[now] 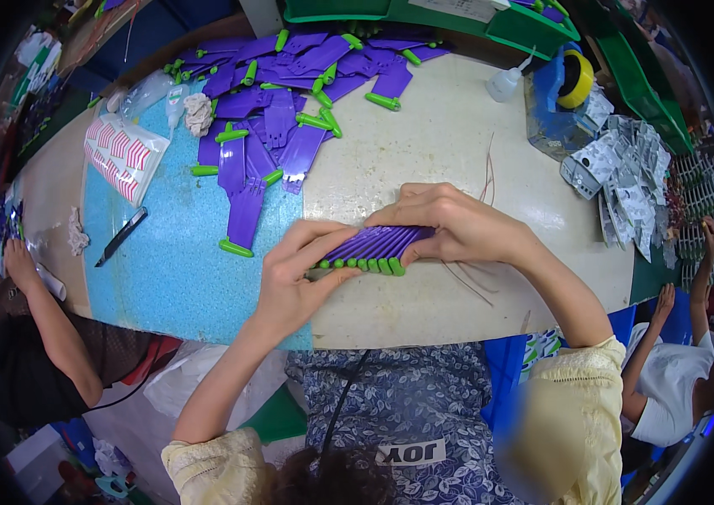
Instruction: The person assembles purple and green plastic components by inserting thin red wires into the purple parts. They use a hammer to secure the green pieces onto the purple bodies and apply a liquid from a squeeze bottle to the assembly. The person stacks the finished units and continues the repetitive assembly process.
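Both hands grip one stack [374, 248] of purple pieces with green ends, held just above the worktop [424, 160] near its front edge. The left hand [294, 278] closes on the stack's left end, thumb on top; the right hand [450, 223] clamps its right end from above. Farther back lies a heap [290, 93] of the same purple pieces. Grey parts [626, 172] sit at the right, green bins [458, 17] at the far edge.
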`<state>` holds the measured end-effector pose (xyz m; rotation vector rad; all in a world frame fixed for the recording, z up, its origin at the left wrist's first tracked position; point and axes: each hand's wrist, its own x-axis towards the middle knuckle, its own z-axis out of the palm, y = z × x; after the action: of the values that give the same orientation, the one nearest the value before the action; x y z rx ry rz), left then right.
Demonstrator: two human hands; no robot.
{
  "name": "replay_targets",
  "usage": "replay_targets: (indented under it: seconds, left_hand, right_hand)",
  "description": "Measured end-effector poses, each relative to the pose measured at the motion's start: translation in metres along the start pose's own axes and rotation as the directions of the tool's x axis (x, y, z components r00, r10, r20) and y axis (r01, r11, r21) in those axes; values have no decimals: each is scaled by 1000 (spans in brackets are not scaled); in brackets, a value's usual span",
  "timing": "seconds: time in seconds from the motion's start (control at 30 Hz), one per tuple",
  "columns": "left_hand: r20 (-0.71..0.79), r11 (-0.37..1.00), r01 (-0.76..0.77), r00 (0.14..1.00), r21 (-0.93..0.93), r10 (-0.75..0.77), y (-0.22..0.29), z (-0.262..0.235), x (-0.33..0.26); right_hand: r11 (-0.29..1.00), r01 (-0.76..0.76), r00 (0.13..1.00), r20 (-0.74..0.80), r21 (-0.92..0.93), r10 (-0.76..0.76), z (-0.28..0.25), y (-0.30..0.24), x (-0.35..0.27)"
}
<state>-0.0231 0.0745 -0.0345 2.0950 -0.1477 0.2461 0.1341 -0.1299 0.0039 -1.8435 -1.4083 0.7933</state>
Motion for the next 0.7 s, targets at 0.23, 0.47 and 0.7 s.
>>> replay_targets:
  seconds: [0.23, 0.47, 0.7]
  left_hand:
    - [-179, 755, -49, 980, -654, -92, 69, 14, 48]
    - [-285, 785, -198, 958, -587, 29, 64, 88, 52]
    - [-187, 846, -170, 979, -506, 85, 46, 76, 46]
  right_hand:
    - [474, 61, 925, -228, 879, 304, 10, -10, -48]
    - [526, 390, 741, -596, 756, 308, 58, -17, -50]
    - [974, 127, 646, -761, 186, 61, 18, -51, -63]
